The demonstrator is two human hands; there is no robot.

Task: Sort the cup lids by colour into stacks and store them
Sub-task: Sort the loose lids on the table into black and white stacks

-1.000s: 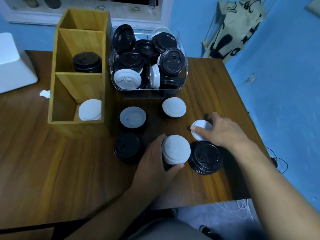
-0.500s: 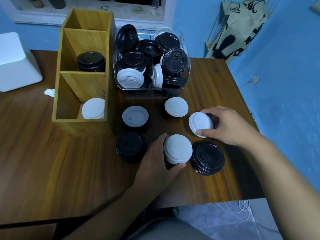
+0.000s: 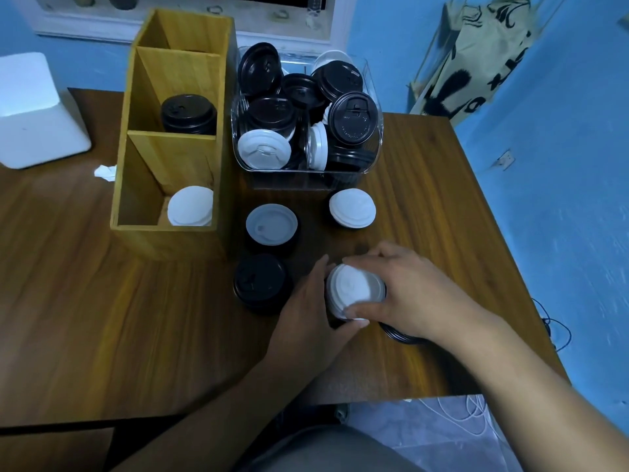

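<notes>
A white lid stack [image 3: 354, 291] stands on the table near its front edge. My left hand [image 3: 311, 315] grips its left side. My right hand [image 3: 408, 294] holds a white lid down on top of it. A black lid stack [image 3: 401, 335] peeks out under my right wrist. Another black stack [image 3: 260, 282] sits to the left, a grey-topped stack [image 3: 271, 224] behind it, and a white-topped stack [image 3: 352, 207] to the right of that. A clear bin [image 3: 372, 161] holds several mixed black and white lids.
A wooden organiser [image 3: 177, 240] stands at the left with black lids [image 3: 189, 114] in its middle compartment and white lids [image 3: 190, 206] in its front one. A white block [image 3: 34, 110] and a crumpled scrap [image 3: 106, 172] lie far left. The table's right edge [image 3: 510, 267] is close.
My right hand lifted the single white lid from the table and carried it left onto the white stack that my left hand holds. The black stack is now mostly hidden under my wrist.
</notes>
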